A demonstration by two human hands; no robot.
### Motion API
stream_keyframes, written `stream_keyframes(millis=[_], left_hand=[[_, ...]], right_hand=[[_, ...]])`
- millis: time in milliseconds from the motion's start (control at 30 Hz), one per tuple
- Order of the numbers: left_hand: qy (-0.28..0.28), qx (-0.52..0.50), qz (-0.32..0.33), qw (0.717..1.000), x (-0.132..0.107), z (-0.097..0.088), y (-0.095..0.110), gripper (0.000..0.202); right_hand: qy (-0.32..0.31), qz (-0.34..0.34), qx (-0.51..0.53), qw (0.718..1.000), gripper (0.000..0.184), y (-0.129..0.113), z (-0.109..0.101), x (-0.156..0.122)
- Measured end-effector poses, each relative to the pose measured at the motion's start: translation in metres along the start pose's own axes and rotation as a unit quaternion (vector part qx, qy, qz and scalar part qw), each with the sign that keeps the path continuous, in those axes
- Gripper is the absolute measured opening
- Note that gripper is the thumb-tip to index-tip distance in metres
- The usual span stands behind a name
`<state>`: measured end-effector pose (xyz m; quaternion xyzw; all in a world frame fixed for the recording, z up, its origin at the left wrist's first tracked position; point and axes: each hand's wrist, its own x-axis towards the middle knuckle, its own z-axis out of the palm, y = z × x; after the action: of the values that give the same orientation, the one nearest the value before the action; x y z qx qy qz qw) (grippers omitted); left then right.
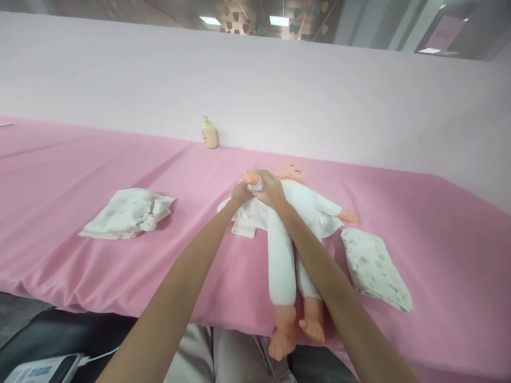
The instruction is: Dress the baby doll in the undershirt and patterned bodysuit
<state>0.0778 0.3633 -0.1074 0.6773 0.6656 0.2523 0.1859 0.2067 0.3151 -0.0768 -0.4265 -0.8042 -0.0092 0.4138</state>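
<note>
In the head view, a doll in white lies face up on a pink sheet, its bare feet towards the person and its head towards the pale wall. The person's right hand is closed around the doll's raised arm at the white cuff, just below its small hand. The left hand is bent narrow beside the same cuff; its fingertips are hidden, so one cannot tell what they grip. A white garment is spread partly under the doll. A folded patterned cloth lies near the doll's right-hand side as seen here, and a crumpled white bundle well to its left. Beyond the doll, leftward, a pump bottle stands upright by the wall.
</note>
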Motion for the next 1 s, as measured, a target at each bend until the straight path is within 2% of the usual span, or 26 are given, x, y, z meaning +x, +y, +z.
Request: stream_keyframes(millis=[67,200,233,333,367,433,533,600,667,767,900,1000], left_hand=[[0.023,0.027,0.012,0.999,-0.008,-0.013,-0.012,0.028],[0.142,0.142,0.048,0.978,-0.033,-0.026,-0.044,0.023],[0.150,0.155,0.052,0.975,-0.038,-0.027,-0.051,0.022],[0.116,0.126,0.049,0.984,-0.044,-0.026,-0.061,0.032],[0.115,0.086,0.049,0.988,-0.045,-0.026,-0.061,0.039],[0.149,-0.036,0.053,0.987,-0.045,-0.027,-0.057,0.049],[0.233,-0.235,0.079,0.940,-0.049,-0.028,-0.048,0.047],[0.279,-0.299,0.107,0.906,-0.053,-0.028,-0.042,0.044],[0.319,-0.314,0.130,0.885,-0.059,-0.029,-0.037,0.042],[0.356,-0.290,0.170,0.872,-0.066,-0.036,-0.031,0.045],[0.376,-0.255,0.213,0.865,-0.073,-0.045,-0.027,0.049],[0.373,-0.210,0.238,0.872,-0.077,-0.046,-0.028,0.046]], right_hand=[[0.008,-0.020,-0.011,1.000,0.044,0.000,0.001,-0.001],[-0.013,-0.099,-0.077,0.992,0.045,-0.006,0.005,-0.003],[-0.034,-0.123,-0.097,0.987,0.045,-0.008,0.006,-0.004],[-0.110,-0.177,-0.147,0.967,0.040,-0.014,0.011,-0.005],[-0.131,-0.186,-0.159,0.961,0.039,-0.016,0.013,-0.005],[-0.161,-0.191,-0.176,0.952,0.040,-0.018,0.016,-0.005],[-0.182,-0.173,-0.186,0.950,0.040,-0.017,0.021,-0.005],[-0.180,-0.150,-0.190,0.954,0.039,-0.015,0.024,-0.005],[-0.169,-0.131,-0.194,0.957,0.035,-0.013,0.026,-0.005],[-0.167,-0.122,-0.213,0.955,0.031,-0.013,0.026,-0.003],[-0.193,-0.108,-0.273,0.936,0.028,-0.019,0.027,-0.002],[-0.206,-0.090,-0.311,0.924,0.032,-0.025,0.033,-0.003]])
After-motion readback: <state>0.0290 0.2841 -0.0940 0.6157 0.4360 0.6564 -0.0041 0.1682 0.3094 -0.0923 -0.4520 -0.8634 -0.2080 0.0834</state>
